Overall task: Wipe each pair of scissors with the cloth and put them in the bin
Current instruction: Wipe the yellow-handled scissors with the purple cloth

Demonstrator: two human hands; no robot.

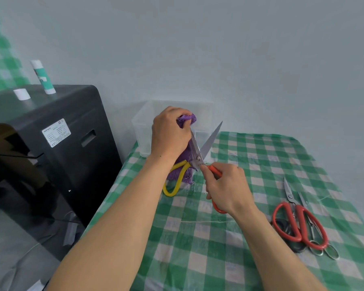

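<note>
From the head view, the open scissors (198, 158) stand almost upright between your hands, over the far left part of the worktop (219, 248). Their long axis runs from the handles near you up and away toward the clear bin (143, 122), which sits just behind your left hand.

Your left hand (170, 133) is the nearer one to the bin. Its fingers (178, 111) are curled tight round the purple cloth (187, 118), pinching it over the upper part of the left blade, and the rest of the cloth hangs down behind the pivot. The other blade (212, 137) sticks out bare to the right, tip up.

Your right hand (227, 185) grips the orange handle (215, 171) just below the pivot, fingers closed round it. The yellow handle (177, 181) hangs free under your left wrist.

I judge the wipe to be under way on one blade, with the bare one yet to do. Mind its exposed point when you shift the cloth across.

More scissors (298, 223) lie in a heap on the worktop, well to your right.
</note>
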